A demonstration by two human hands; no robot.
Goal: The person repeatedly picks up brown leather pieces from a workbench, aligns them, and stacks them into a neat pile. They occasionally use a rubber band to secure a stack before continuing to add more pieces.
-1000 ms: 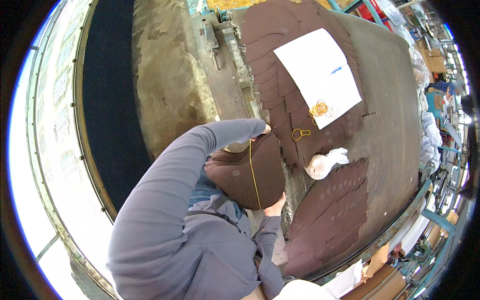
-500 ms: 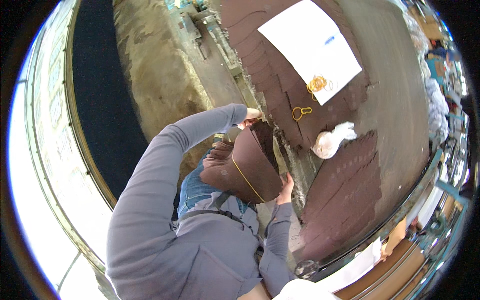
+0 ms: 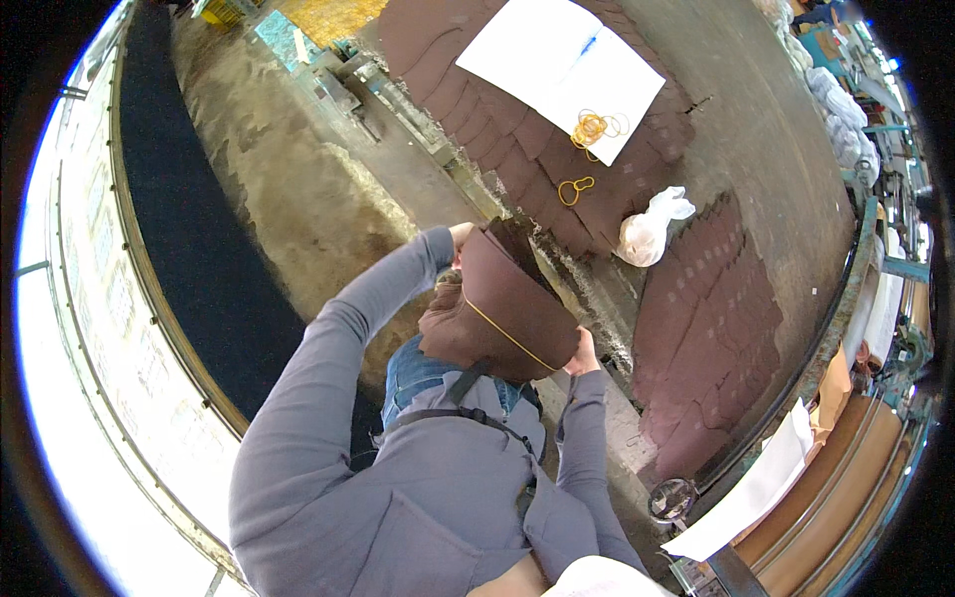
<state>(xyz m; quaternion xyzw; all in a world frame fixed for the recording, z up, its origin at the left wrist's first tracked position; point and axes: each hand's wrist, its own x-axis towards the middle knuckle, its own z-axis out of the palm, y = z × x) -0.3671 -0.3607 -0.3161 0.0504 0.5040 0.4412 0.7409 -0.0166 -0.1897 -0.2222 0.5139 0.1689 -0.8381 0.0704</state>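
From where I stand, this one bundle looks well along: the stack of brown sheets [image 3: 522, 308] already has a yellow band [image 3: 497, 330] across its top face, though I can't see whether it passes all the way round underneath. The stack is up in front of the person's lap, by the near edge of the worktop [image 3: 786, 139], tilted, its near-left edge ruffled.

The left hand [image 3: 461, 242] pinches the upper-left corner, its fingers partly hidden behind the sheets; the right hand [image 3: 582, 353] has its grip closed on the right-hand end, near where the band crosses the edge.

Plenty looks left unbanded. A broad layer of overlapping brown sheets [image 3: 532, 144] lies across the worktop, and a second spread [image 3: 706, 338] lies nearer, to the right; I see no band around either. A tangle of yellow bands [image 3: 589, 129] sits on an open white booklet [image 3: 537, 60], beside a blue pen mark or pen [image 3: 589, 45]. One loose band [image 3: 576, 187] lies just beside the booklet, and a knotted plastic bag [image 3: 645, 237] rests between the spreads.
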